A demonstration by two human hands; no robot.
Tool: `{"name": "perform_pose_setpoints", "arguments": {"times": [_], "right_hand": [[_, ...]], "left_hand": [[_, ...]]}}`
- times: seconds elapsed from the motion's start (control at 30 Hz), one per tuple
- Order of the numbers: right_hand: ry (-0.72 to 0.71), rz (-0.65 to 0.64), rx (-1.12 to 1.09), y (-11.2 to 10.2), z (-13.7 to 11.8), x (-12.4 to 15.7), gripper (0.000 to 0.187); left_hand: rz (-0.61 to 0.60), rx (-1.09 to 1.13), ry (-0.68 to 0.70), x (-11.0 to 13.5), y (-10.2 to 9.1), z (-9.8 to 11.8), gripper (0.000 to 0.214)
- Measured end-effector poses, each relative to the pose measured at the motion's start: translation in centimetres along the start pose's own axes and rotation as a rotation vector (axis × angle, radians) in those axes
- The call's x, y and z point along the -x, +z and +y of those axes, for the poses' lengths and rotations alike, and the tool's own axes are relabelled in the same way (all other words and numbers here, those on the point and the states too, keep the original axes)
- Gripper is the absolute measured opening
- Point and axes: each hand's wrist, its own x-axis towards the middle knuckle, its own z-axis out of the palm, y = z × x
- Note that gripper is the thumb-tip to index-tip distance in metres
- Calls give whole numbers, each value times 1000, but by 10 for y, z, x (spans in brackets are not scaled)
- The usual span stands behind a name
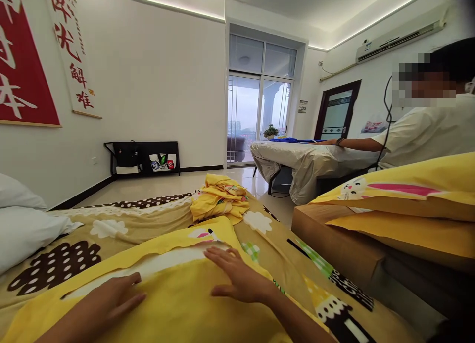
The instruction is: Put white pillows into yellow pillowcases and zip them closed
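In front of me a yellow pillowcase (178,293) lies on the bed, with a white pillow (163,261) showing through its long opening. A bit of a rabbit print shows at its far edge. My left hand (111,298) rests on the pillowcase at the left, near the opening, fingers stretched out. On the right, my right hand (237,276) lies with spread fingers across the cloth, its fingertips at the edge of the opening. Neither hand grips anything that I can see. Just beyond sits a crumpled heap of yellow printed cloth (220,197).
The patterned bedspread (137,231) spreads beneath. White pillows (25,224) lie at the left. Yellow-cased pillows (401,189) are stacked on a cardboard box (334,234) at the right. Behind, a person (426,120) sits by a plastic-covered table (289,155). A black rack (144,155) stands along the wall.
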Motion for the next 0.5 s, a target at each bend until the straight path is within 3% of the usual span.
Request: {"name": "perform_pose_setpoints", "arguments": {"times": [0.07, 0.13, 0.23, 0.3, 0.4, 0.5], "right_hand": [[-2, -11, -29, 33, 8, -23, 60], [18, 76, -13, 62, 18, -32, 52], [43, 171, 118, 75, 25, -31, 47], [76, 179, 202, 62, 25, -27, 47], [80, 159, 230, 27, 24, -21, 50], [4, 46, 275, -10, 19, -9, 44]], "left_hand": [[90, 19, -53, 10, 17, -20, 58], [185, 10, -106, 22, 39, -36, 53], [196, -7, -134, 36, 55, -39, 49], [131, -14, -131, 40, 41, -30, 50], [16, -36, -67, 41, -3, -15, 51], [-45, -39, 34, 55, -34, 0, 53]]}}
